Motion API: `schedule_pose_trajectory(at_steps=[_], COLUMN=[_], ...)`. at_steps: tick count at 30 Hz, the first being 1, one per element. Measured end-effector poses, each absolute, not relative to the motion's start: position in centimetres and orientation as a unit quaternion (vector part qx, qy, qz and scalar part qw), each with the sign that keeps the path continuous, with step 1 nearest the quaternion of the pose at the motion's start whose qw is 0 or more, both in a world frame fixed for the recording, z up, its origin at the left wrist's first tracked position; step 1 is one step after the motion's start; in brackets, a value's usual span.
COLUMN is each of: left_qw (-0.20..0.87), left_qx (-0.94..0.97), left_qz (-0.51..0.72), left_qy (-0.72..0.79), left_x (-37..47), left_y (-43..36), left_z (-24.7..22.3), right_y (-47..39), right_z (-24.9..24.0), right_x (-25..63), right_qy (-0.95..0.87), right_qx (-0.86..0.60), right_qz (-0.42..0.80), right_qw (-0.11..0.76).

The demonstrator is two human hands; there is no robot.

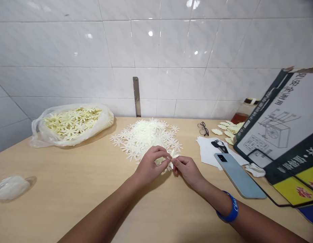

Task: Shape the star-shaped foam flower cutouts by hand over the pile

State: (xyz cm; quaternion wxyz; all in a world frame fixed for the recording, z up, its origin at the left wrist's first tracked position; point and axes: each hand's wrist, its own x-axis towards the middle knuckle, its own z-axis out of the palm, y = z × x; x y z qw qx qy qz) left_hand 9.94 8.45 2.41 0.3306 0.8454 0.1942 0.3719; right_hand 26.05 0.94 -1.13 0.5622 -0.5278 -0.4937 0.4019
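Observation:
Between my two hands is a small pale flower-shaped cutout [172, 156], its petals showing above and below the fingertips. My right hand [188, 170] pinches it from the right, thumb against finger. From the left, my left hand [152, 162] reaches to it with thumb and forefinger close together; its fingertips touch the petals. Just behind the hands lies a heaped pile of white flower cutouts [148, 135], loose ones spread round its edge. A blue wristband [231, 207] circles my right forearm.
At the left stands a plastic bag [106, 116] of yellowish flower cutouts, with a small clear bag [12, 187] nearer. On the right are glasses [203, 129], a blue phone [239, 175], paper [207, 152], scalloped pieces [228, 128], a jar [244, 111] and a leaning printed box [278, 135].

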Motion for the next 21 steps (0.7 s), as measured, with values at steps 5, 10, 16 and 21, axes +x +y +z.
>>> schedule_pose_trajectory(at_steps=[5,10,16,21], left_qw=[0.485,0.68,0.785,0.782], left_qx=[0.718,0.489,0.371,0.37], left_qz=[0.412,0.447,0.387,0.363], left_qy=[0.284,0.314,0.311,0.346], left_x=[10.2,9.7,9.6,9.9], left_y=[9.0,11.0,11.2,10.7], left_z=[2.7,2.6,2.9,3.1], right_y=[0.7,0.6,0.6,0.6], right_z=[-0.6,-0.4,-0.1,0.0], right_x=[25.8,25.8,25.7,25.7], right_qy=[-0.503,-0.498,-0.497,-0.494], right_qx=[-0.533,-0.55,-0.539,-0.55], right_qz=[0.401,0.386,0.401,0.392], right_qw=[0.549,0.548,0.549,0.548])
